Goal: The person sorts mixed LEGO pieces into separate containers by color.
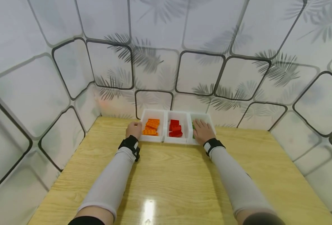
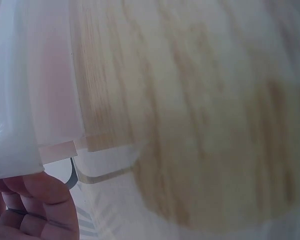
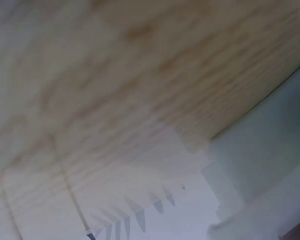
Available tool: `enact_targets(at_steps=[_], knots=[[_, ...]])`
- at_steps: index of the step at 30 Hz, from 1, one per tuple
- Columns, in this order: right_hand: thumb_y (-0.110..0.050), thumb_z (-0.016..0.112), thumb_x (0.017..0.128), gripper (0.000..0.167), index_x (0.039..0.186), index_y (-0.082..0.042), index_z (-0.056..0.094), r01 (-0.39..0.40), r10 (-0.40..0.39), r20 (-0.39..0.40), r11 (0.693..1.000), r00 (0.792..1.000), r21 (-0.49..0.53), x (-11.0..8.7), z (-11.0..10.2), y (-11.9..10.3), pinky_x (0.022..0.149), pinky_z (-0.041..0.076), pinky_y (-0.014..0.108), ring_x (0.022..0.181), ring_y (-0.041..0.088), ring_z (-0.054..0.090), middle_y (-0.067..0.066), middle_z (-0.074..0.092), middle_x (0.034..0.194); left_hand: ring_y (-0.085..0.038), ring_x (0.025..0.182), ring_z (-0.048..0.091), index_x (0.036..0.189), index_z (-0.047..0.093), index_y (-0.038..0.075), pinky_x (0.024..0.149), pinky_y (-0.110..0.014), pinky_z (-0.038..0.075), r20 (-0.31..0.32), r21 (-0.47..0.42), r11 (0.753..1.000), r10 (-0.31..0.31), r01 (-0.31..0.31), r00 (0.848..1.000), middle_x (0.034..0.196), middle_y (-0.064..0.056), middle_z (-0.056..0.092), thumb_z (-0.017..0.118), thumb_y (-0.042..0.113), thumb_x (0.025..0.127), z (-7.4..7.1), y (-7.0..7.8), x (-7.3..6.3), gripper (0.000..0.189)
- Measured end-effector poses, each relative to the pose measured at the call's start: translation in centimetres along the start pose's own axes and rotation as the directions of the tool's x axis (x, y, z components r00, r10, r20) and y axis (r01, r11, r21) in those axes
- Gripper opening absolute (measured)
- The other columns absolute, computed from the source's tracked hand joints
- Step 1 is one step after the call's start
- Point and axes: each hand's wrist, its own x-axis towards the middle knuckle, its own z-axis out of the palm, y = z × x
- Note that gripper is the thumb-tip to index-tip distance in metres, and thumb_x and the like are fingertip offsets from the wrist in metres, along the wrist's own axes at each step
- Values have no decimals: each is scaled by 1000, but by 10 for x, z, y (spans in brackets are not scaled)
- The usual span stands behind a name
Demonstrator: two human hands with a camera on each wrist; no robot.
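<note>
Three white plastic bins stand side by side near the table's back edge. Orange toy building bricks (image 1: 152, 124) lie in the left bin (image 1: 152, 139), and red bricks (image 1: 175, 132) fill part of the middle bin (image 1: 184, 140). My left hand (image 1: 133, 129) grips the left bin's outer side; in the left wrist view its curled fingers (image 2: 52, 192) meet the bin's rim. Over the right bin (image 1: 206, 116) lies my right hand (image 1: 203, 131), fingers extended and covering most of the green bricks (image 1: 193, 126). The right wrist view shows only that bin's outer wall and the table.
The bins rest on a light wood table (image 1: 166, 168), which reflects a bright spot near its front. Patterned white curtains (image 1: 157, 68) with dark outlines and leaf prints enclose the back and both sides, close behind the bins.
</note>
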Motion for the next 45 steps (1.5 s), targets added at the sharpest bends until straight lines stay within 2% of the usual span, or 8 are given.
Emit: enact_targets(at_steps=[13,19,22,27,30,37,41,45], knots=[[-27,28,105,54,153,-1,30,30,-30,-20,999,999,30,-9,-12,1,118,17,55,147,40,23,20,29,159,-34,101,58,128,59,4,92,-46,46,9,30,1000,8,-9,1000,118,-19,63,43,37,103,-4,6,-7,45],[-29,32,106,56,154,-1,27,30,-28,-44,999,999,46,-8,-37,13,118,15,57,147,42,20,21,28,159,-34,97,57,129,56,3,86,-45,46,76,211,973,80,-95,994,115,-21,62,36,38,106,-21,17,-5,46],[-35,36,106,61,155,-2,23,-34,36,-26,998,999,50,-15,-53,27,118,11,59,148,42,15,21,23,160,-38,108,58,134,52,3,93,-50,46,127,398,890,187,-222,974,123,-22,60,33,41,107,-33,20,0,51],[-53,35,103,75,155,-1,22,-139,139,-4,990,990,17,-34,-58,58,116,10,64,148,45,11,23,21,160,-43,138,36,152,33,7,106,-64,32,216,630,653,373,-420,902,151,-24,39,34,50,105,-55,10,11,65],[-68,27,98,88,155,-2,23,-196,196,17,980,981,21,-49,-50,76,113,9,68,147,47,10,24,21,160,-40,147,19,156,26,12,110,-68,21,254,690,557,413,-463,875,159,-21,25,34,54,103,-66,-5,13,69],[-79,18,91,102,156,0,19,-290,284,99,955,954,56,-79,-37,92,110,4,72,147,49,5,27,15,160,-40,149,13,156,27,10,112,-70,13,249,727,514,421,-456,872,160,-21,22,35,53,103,-68,-17,5,68],[-74,23,95,95,157,-2,17,-279,273,106,959,956,49,-73,-44,75,113,3,70,148,46,4,25,15,161,-39,150,12,156,26,11,113,-68,10,273,734,486,429,-475,861,161,-20,21,33,54,103,-50,2,-1,68],[-64,33,99,85,157,-3,19,-245,241,91,969,966,37,-58,-54,52,114,5,68,148,45,8,22,17,161,-38,149,16,156,26,14,113,-67,15,301,757,419,456,-501,837,161,-19,23,34,55,103,-28,25,-9,68]])
